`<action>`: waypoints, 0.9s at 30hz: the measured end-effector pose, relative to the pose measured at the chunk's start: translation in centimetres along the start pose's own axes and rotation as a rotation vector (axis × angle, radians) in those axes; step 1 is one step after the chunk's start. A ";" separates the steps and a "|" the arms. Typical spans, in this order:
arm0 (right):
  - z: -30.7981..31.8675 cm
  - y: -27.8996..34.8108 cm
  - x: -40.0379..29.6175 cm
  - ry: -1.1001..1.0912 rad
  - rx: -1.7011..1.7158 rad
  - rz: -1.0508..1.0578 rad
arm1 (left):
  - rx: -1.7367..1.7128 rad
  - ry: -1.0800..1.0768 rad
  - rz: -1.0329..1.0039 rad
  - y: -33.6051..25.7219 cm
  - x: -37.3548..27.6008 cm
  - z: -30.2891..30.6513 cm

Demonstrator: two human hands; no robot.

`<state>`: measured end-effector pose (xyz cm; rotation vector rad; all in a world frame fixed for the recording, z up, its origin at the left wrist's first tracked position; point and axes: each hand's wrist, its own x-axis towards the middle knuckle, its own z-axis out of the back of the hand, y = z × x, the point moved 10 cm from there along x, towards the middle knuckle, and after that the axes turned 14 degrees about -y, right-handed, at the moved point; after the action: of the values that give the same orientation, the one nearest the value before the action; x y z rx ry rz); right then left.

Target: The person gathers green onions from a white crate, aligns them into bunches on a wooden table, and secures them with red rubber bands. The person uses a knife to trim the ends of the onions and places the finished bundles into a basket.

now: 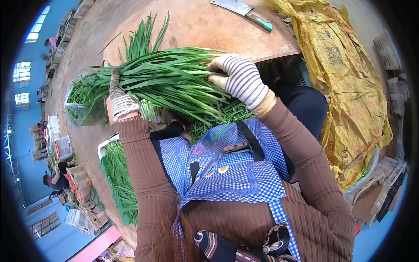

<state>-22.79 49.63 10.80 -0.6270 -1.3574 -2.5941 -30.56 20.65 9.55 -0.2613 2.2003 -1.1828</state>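
A large bunch of garlic chives (170,75) lies crosswise in front of me, leaves to the left and pale stem ends to the right. My left hand (122,96), in a striped knit glove with a dirty thumb, grips it around the leafy part. At the stem end, the gloved fingers and thumb of my right hand (240,80) pinch some of the stems; their fingertips are partly hidden. Behind the bunch, more garlic chives (144,41) rest on a wooden board (193,24). A cleaver (244,11) with a wood and teal handle lies at the board's far side.
Loose green trimmings (209,126) are heaped below the bunch. A clear plastic bag (73,113) of greens sits left, above a green-lined crate (106,152) of leaves. A yellow woven sack (353,85) drapes at right. My checked apron (229,190) holds a phone (236,147). Another person (57,180) sits far left.
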 end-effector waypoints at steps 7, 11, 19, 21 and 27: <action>-1.4 -3.2 -1.3 0.173 0.502 -0.444 | -0.022 0.085 0.125 0.5 1.7 0.3; -1.3 -3.2 -1.9 0.189 0.221 -0.376 | -0.008 0.046 0.138 1.1 1.2 0.1; -5.0 -5.6 -3.5 0.221 0.423 -0.546 | 0.023 0.010 0.059 0.5 1.4 0.8; -4.6 -5.1 -3.4 0.210 0.430 -0.518 | 0.026 0.068 0.076 0.4 1.6 0.5; -2.5 -2.2 -2.6 0.162 -0.234 -0.124 | 0.037 0.155 0.159 1.2 1.0 0.3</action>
<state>-21.86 48.72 6.80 -0.3611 -1.0865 -2.8576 -31.00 20.73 8.01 0.0224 2.2820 -1.1878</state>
